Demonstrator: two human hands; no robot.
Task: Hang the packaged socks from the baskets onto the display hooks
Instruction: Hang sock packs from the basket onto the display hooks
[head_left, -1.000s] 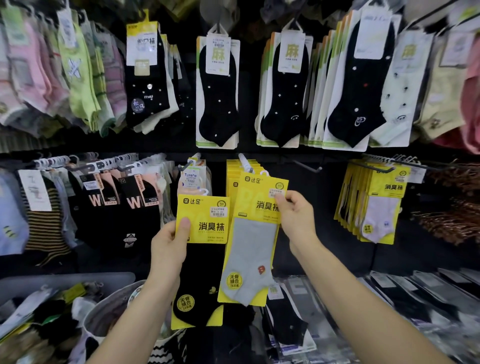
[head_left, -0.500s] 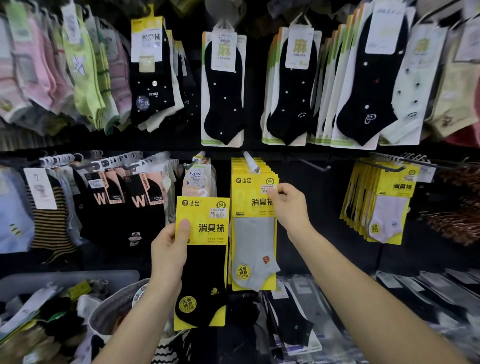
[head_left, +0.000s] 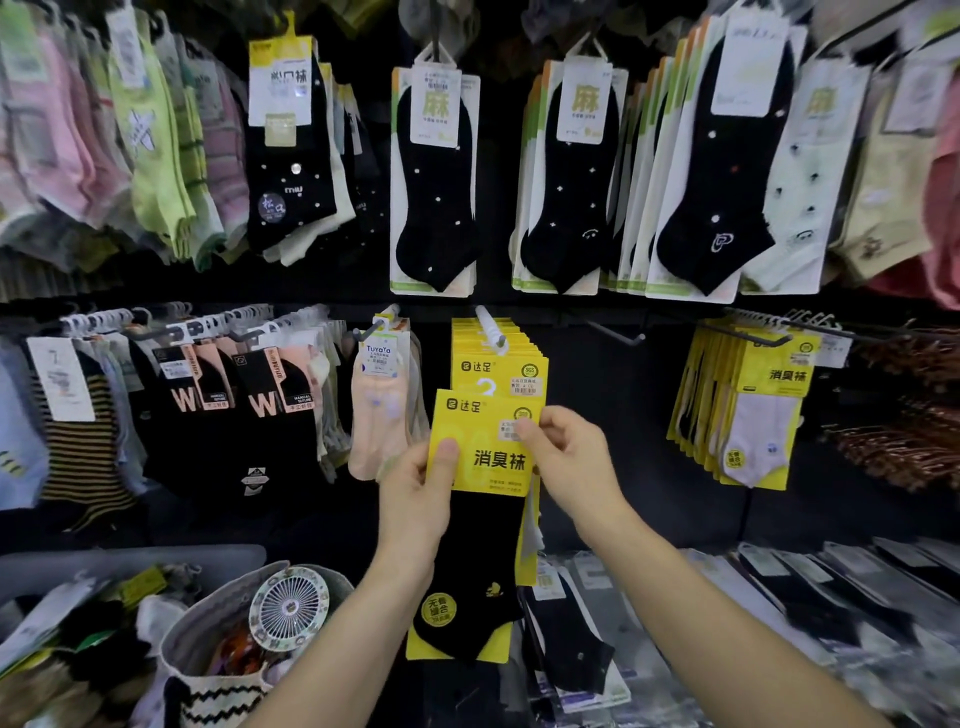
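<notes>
A yellow pack with a black sock (head_left: 480, 525) is held up in front of the display. My left hand (head_left: 418, 499) grips its left edge, thumb on the yellow card. My right hand (head_left: 566, 457) pinches the card's upper right corner. Just behind it hangs a stack of yellow sock packs (head_left: 498, 364) on a white-tipped display hook (head_left: 491, 330). The held pack sits below that hook, covering the lower part of the stack. A grey fabric basket (head_left: 208, 649) stands at the lower left with a small fan and packs inside.
An empty hook (head_left: 605, 332) juts out right of the stack. More yellow packs (head_left: 753, 405) hang further right. Black sock cards (head_left: 566, 171) fill the upper row. A grey bin (head_left: 130, 566) is at the lower left; flat packs (head_left: 831, 587) lie on the shelf at the lower right.
My right hand let go of the grey-sock pack, which now hangs on the hook, and took the corner of the black-sock pack. My left hand moved that pack right, in front of the stack.
</notes>
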